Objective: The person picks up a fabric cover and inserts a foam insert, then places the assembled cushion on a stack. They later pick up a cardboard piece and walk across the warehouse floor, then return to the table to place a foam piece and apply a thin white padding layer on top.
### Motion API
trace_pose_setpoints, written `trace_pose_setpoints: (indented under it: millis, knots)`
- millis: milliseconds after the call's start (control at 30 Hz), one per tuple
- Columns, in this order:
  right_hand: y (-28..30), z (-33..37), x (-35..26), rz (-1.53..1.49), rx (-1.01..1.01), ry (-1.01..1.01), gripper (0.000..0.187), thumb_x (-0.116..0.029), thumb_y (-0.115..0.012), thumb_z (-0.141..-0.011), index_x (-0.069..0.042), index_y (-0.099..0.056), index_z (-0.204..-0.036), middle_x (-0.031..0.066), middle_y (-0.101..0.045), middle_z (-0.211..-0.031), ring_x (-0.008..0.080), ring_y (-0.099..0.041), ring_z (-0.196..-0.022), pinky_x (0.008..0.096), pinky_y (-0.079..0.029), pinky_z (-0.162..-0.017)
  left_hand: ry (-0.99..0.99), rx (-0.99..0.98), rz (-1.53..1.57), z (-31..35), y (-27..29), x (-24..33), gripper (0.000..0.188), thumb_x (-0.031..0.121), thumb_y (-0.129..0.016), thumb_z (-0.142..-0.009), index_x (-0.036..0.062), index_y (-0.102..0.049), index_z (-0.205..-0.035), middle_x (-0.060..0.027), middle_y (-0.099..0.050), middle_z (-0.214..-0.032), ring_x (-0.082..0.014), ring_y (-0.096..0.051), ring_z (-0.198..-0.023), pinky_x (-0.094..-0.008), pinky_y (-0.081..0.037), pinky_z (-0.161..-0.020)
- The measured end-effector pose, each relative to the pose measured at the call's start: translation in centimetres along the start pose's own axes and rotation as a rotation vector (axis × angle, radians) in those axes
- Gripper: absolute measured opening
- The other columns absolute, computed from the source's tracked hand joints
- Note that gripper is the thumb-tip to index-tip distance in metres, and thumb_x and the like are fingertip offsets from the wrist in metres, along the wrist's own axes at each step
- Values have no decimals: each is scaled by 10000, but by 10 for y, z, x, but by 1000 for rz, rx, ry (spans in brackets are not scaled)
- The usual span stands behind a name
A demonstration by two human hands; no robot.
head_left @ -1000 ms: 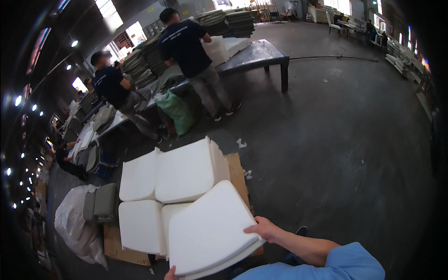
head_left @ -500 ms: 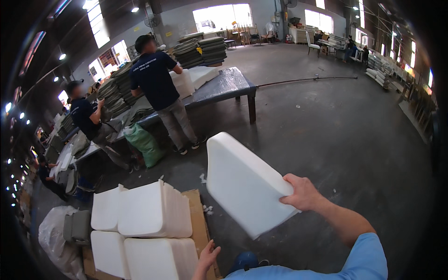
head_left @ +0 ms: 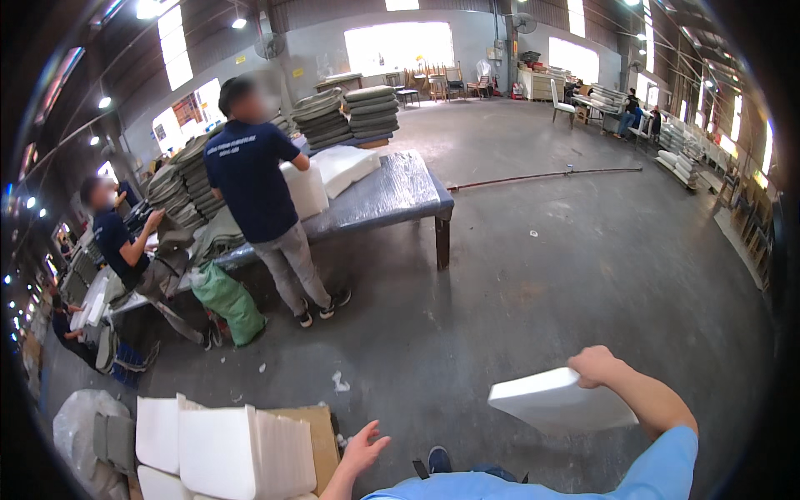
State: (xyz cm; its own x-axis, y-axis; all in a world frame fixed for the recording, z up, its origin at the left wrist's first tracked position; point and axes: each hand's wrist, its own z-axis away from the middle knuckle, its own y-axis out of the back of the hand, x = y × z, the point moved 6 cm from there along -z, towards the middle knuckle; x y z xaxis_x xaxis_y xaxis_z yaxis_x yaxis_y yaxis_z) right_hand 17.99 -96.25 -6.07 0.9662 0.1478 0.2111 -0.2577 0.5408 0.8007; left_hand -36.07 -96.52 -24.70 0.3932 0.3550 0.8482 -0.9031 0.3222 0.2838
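A thick white foam cushion pad (head_left: 558,402) hangs tilted above the floor at the lower right. My right hand (head_left: 593,367) grips its upper edge, the fingertips hidden behind the foam. My left hand (head_left: 365,448) is in the air at the bottom middle, fingers apart and nothing in them. Nearest to it, at the lower left, are stacks of white foam pads (head_left: 218,454) on a brown cardboard sheet (head_left: 321,429).
A plastic-wrapped table (head_left: 387,196) bears white foam blocks (head_left: 346,169); a co-worker (head_left: 254,179) stands at it. A green sack (head_left: 227,307) leans nearby. Grey cushions (head_left: 321,121) are piled behind. A clear plastic bag (head_left: 75,433) lies left of the stacks. Foam scraps (head_left: 340,382) dot the floor.
My right hand has carried the foam pad to the right, away from the stacks, and turned it flatter. The view has tilted up, so the stacks sit lower. My left hand's fingers have spread.
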Motion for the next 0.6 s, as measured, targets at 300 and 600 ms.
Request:
trace_pose_setpoints:
  millis: [300,600]
  knots:
    - [74,-123,119,-122,-60,-82,335,-200,-663,-787,-120,-713,-1108,171,-750,-982,359,-730,-979,474,-573,-865,-702,-425,-528,-246,-154,271,883,458,-779,-886,114,-366,-1587,-224,-377,-1607,-422,-399,-1455,-459,-388,-1179]
    - [258,-308,151,-52,83,338,354,-236,-644,-823,-145,-666,-1164,117,-748,-988,333,-722,-979,474,-566,-817,-700,-353,-766,-422,-172,422,862,395,-820,-828,133,-390,-1527,-203,-614,-1365,-375,-596,-1267,-478,-486,-1034]
